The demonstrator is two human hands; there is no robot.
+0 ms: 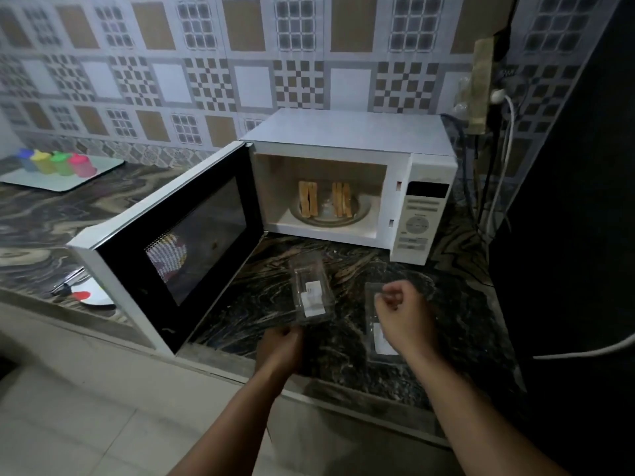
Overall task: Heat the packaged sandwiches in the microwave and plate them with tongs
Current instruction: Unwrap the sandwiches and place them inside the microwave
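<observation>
Standing open, the microwave [347, 187] holds two sandwiches [324, 203] upright on its turntable; the left hand [280, 348] pinches one empty clear package [311, 293] on the tabletop [457, 314], the right hand's [402, 310] fingers curled loosely above another package [379, 338]

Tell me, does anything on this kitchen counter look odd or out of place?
Nothing looks spilled or broken. Two things stand out mildly: the two sandwiches stand on edge on the turntable inside the open microwave, rather than lying flat, and two empty clear packages lie loose on the counter, one at the left hand.
</observation>
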